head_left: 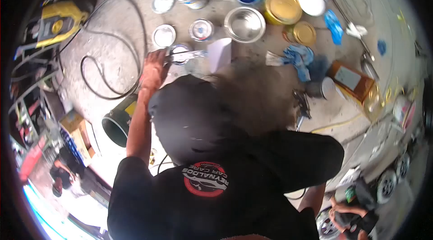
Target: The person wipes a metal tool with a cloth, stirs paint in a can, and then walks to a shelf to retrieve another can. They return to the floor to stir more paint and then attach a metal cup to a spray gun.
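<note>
Two gold-topped tins [283,7] look shut at one o'clock, while the work seems partway, with a small tin [181,61] at eleven o'clock beside the left hand [154,68], its bent fingers too blurred to show any grip, the right hand unseen.

Left arm [140,123] reaches forward, left hand [155,64] curled, right forearm [315,197] partly hidden.

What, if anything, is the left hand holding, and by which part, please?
The left hand appears to hold a thin, dark, stick-like tool by its left end, the rest extending rightward; blur hides the exact finger placement.
</note>
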Available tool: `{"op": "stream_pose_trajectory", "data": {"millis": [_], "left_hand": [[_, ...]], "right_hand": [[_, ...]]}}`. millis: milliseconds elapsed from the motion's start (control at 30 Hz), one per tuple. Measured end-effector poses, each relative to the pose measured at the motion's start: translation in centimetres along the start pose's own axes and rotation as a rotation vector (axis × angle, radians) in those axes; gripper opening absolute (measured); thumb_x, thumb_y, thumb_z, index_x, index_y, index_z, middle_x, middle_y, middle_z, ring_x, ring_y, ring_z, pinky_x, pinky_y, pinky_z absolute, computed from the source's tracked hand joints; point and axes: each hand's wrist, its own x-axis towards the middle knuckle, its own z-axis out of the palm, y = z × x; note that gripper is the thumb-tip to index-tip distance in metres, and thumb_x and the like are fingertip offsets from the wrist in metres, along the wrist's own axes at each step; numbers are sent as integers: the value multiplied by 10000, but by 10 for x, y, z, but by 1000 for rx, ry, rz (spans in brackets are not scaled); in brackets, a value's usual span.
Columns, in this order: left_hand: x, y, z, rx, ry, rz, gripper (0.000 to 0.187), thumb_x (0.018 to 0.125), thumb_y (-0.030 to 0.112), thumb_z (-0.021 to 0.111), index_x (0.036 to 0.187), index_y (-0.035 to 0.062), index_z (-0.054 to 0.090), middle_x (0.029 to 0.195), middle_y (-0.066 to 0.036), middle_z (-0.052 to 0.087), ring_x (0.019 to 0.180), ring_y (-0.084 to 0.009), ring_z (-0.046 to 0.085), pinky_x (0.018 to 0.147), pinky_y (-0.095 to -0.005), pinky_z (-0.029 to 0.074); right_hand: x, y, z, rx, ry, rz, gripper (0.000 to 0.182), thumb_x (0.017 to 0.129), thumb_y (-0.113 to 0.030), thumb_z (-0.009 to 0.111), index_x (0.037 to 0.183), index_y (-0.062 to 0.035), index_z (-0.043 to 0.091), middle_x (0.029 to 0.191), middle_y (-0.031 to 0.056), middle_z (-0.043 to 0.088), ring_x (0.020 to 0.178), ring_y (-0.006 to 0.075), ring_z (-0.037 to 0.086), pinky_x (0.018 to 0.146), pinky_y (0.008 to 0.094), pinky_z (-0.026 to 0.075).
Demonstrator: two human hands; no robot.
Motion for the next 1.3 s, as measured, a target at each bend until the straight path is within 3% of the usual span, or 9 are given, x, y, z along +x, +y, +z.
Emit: {"op": "stream_pose_trajectory", "data": {"millis": [167, 400, 567, 667, 733, 767, 833, 1033, 1300], "left_hand": [[2, 3, -8, -49, 32, 83, 654, 782, 200, 749, 1378, 91, 502, 1218, -133, 610, 1137, -336, 555, 991, -472, 414], [2, -9, 5, -107, -75, 52, 572, 798, 150, 721, 1334, 83, 534, 1022, -153, 622, 966, -359, 593, 848, -482, 456], [-20, -3, -28, -227, -37, -44, 380, 793, 69, 710, 1161, 62, 610, 977, -158, 616, 901, -361, 620, 774, -427, 503], [-34, -19, -13, -594, -7, -376, 328, 827, 101, 726, 1137, 57, 628, 969, -115, 657, 899, -276, 665, 770, -390, 528], [-51, -37, -40, -573, 120, -304, 350, 841, 140, 740, 1159, 45, 627, 991, -108, 679, 910, -244, 675, 790, -376, 534], [-48, -16, -63, -371, 174, -56, 375, 848, 165, 747, 1178, 34, 624, 1007, -107, 689, 917, -228, 675, 807, -368, 535], [-38, 36, -113, -515, 92, -306, 416, 846, 172, 751, 1208, 15, 619, 1014, -129, 700, 911, -222, 675, 820, -366, 535], [-2, 73, -156, -1468, -56, -370, 394, 921, 162, 690, 1242, -38, 580, 1025, -100, 678, 959, -191, 647, 902, -329, 509], [76, 106, -193, -1892, -288, 42, 381, 968, 166, 614, 1312, 17, 548, 1223, -174, 647, 1118, -266, 637, 985, -411, 509]], "right_hand": [[-32, -82, -28, 186, -222, 44, 219, 964, -124, 590, 1138, 3, 633, 903, 33, 667, 812, 107, 623, 722, 247, 483], [-2, -171, -12, 107, -306, -369, 274, 915, -112, 621, 1168, -16, 663, 965, 55, 680, 866, 125, 620, 763, 277, 499], [76, -180, 66, -493, -92, -793, 372, 892, -121, 644, 1245, -8, 605, 1029, 143, 635, 910, 242, 628, 805, 329, 505], [108, -170, 99, -1053, 211, -936, 488, 854, -89, 641, 1319, 4, 527, 1138, 200, 580, 1017, 326, 597, 841, 403, 509], [139, -158, 114, -1259, 397, -1011, 572, 873, -60, 552, 1405, 54, 375, 1202, 239, 529, 1096, 397, 530, 925, 504, 476], [146, -160, 125, -1285, 398, -724, 593, 892, -24, 488, 1452, 56, 310, 1249, 271, 507, 1097, 426, 527, 941, 498, 471], [160, -161, 129, -1255, 364, -610, 682, 901, -33, 512, 1507, 50, 210, 1308, 305, 465, 1136, 429, 520, 930, 455, 508], [159, -161, 119, -1191, 307, -684, 250, 865, -22, 574, 1105, 47, 581, 1061, 224, 640, 994, 417, 614, 862, 460, 521], [91, -199, 84, -649, -8, -917, 206, 753, -54, 731, 903, 19, 610, 897, 190, 626, 783, 362, 619, 676, 426, 477]]}}
